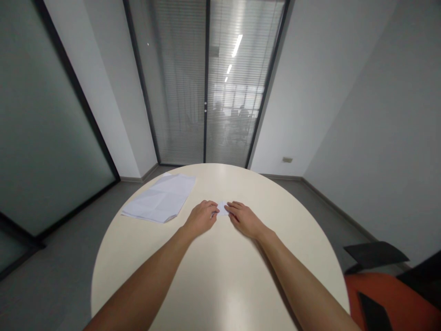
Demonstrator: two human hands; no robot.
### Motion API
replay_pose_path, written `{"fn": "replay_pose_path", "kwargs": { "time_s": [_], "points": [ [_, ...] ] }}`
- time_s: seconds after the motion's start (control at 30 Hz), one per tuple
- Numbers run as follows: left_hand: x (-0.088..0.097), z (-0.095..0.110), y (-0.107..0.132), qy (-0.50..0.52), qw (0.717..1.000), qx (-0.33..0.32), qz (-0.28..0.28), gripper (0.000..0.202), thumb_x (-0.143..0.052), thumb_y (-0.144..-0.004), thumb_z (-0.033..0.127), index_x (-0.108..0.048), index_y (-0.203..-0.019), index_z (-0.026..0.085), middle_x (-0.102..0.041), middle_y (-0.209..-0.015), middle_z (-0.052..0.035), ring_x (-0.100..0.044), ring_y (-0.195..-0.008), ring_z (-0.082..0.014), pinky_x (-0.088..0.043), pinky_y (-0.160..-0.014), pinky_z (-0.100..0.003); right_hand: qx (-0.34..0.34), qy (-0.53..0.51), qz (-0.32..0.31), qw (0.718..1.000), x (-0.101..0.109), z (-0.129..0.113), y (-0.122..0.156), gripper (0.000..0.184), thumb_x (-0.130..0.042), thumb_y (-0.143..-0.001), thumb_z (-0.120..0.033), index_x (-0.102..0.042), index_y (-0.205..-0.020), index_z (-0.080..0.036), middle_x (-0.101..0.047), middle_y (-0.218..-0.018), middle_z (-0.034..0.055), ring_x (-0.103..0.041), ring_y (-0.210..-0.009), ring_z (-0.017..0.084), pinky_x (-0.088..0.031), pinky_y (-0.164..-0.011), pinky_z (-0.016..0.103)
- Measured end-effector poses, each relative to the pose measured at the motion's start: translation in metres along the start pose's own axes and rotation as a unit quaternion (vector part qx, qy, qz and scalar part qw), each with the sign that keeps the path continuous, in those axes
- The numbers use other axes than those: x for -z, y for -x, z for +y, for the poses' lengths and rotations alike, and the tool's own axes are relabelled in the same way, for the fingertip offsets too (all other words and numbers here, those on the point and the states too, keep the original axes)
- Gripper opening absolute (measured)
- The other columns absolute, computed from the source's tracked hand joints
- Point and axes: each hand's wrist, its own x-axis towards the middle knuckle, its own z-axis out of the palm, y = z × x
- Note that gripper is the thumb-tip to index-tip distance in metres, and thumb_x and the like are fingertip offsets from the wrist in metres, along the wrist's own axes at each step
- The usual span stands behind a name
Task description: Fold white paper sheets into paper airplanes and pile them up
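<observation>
A small folded piece of white paper (222,208) lies on the round cream table (220,276), near its middle. My left hand (200,217) rests on the table with curled fingers, their tips pinching the paper's left edge. My right hand (244,217) lies flatter, fingers together, their tips pressing the paper's right edge. Most of the paper is hidden under the fingers of both hands.
A stack of creased white sheets (161,198) lies on the table's far left part. An orange and black chair (396,294) stands at the right, beside the table's edge. Glass doors with blinds (206,82) stand beyond the table.
</observation>
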Motion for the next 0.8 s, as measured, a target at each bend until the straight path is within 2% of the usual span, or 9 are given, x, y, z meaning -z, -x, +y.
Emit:
{"fn": "replay_pose_path", "kwargs": {
  "time_s": [0.13, 0.33, 0.43, 0.57, 0.67, 0.8],
  "points": [
    [0.003, 0.004, 0.001, 0.009, 0.999, -0.036, -0.001, 0.016, -0.058, -0.086, 0.016, -0.07, -0.096, 0.02, -0.069, -0.121, -0.0057, -0.058, -0.115, -0.024, -0.047, -0.103, -0.038, 0.026, -0.033, -0.004, 0.999, 0.003, 0.0, 0.0, 0.039, -0.046, -0.096, -0.017, -0.064, -0.131, -0.017, -0.064, -0.135, 0.0129, -0.057, -0.126, 0.026, -0.043, -0.111, 0.047],
    [0.002, 0.003, 0.004, 0.012, 0.999, -0.039, -0.032, 0.038, -0.058, -0.087, 0.023, -0.06, -0.124, 0.02, -0.066, -0.129, -0.0076, -0.056, -0.121, -0.0253, -0.045, -0.107, -0.041, 0.065, -0.071, -0.012, 0.995, 0.002, 0.003, 0.0, 0.039, -0.047, -0.098, -0.019, -0.063, -0.134, -0.02, -0.066, -0.133, 0.0098, -0.057, -0.129, 0.024, -0.039, -0.115, 0.048],
    [0.0, 0.002, 0.004, -0.004, 0.998, -0.034, -0.053, 0.042, -0.056, -0.089, 0.028, -0.058, -0.13, 0.019, -0.058, -0.143, -0.0088, -0.049, -0.132, -0.0285, -0.038, -0.114, -0.044, 0.059, -0.067, -0.014, 0.996, 0.003, 0.005, 0.001, 0.037, -0.047, -0.1, -0.022, -0.064, -0.133, -0.02, -0.063, -0.137, 0.0112, -0.055, -0.131, 0.025, -0.039, -0.115, 0.049],
    [-0.001, 0.002, 0.003, -0.003, 0.997, -0.012, -0.07, 0.048, -0.054, -0.092, 0.033, -0.054, -0.137, 0.016, -0.061, -0.14, -0.0084, -0.045, -0.137, -0.0305, -0.034, -0.117, -0.045, 0.071, -0.053, -0.011, 0.996, 0.009, 0.001, -0.001, 0.032, -0.049, -0.1, -0.023, -0.07, -0.124, -0.021, -0.064, -0.136, 0.0118, -0.056, -0.128, 0.025, -0.04, -0.113, 0.048],
    [-0.001, 0.002, 0.003, -0.004, 0.998, -0.007, -0.069, 0.049, -0.053, -0.093, 0.034, -0.053, -0.138, 0.017, -0.063, -0.138, -0.0078, -0.046, -0.136, -0.0301, -0.033, -0.117, -0.046, 0.079, -0.045, -0.011, 0.996, 0.017, -0.003, -0.002, 0.026, -0.054, -0.097, -0.024, -0.075, -0.113, -0.023, -0.07, -0.123, 0.0098, -0.062, -0.115, 0.024, -0.046, -0.104, 0.042],
    [-0.003, 0.0, 0.003, -0.013, 0.998, -0.012, -0.057, 0.047, -0.054, -0.093, 0.036, -0.054, -0.136, 0.017, -0.066, -0.133, -0.0084, -0.049, -0.132, -0.0297, -0.035, -0.115, -0.045, 0.051, -0.04, -0.041, 0.997, 0.024, -0.002, -0.001, 0.023, -0.059, -0.092, -0.023, -0.078, -0.106, -0.023, -0.073, -0.107, 0.0087, -0.064, -0.101, 0.022, -0.05, -0.09, 0.034]
  ]
}}
